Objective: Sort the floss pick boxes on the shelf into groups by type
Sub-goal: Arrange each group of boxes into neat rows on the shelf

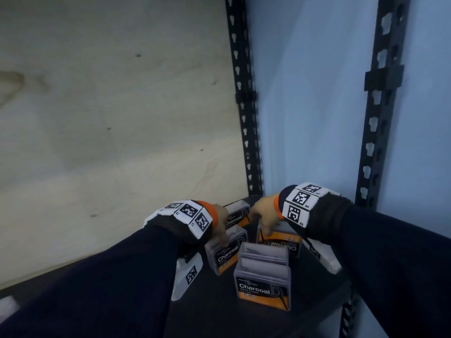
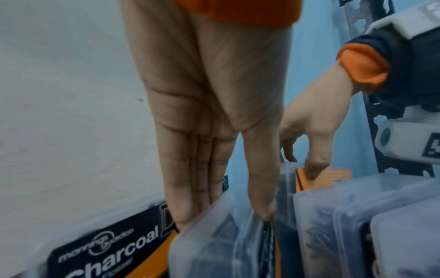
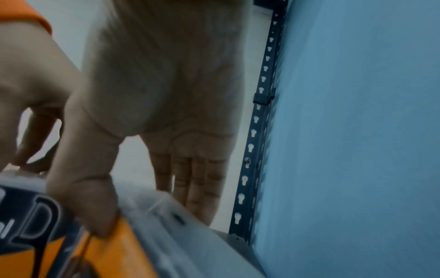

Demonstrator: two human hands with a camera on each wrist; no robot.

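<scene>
— Where the dark metal shelf (image 1: 210, 311) meets the blue wall, what sits there?
— Four clear plastic Charcoal floss pick boxes with orange-black labels, clustered close.
— And the hands?
— Left hand (image 1: 220, 224) pinches the left-middle box (image 1: 225, 254), directly beneath its grip. Right hand (image 1: 264, 215) pinches the upside-down box (image 1: 280, 241), likewise beneath, long axis left-right.

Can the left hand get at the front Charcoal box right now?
Probably not yet: the left hand already pinches the box behind. The front box itself stands unobstructed, so once the hand lets go, the way looks free.
</scene>
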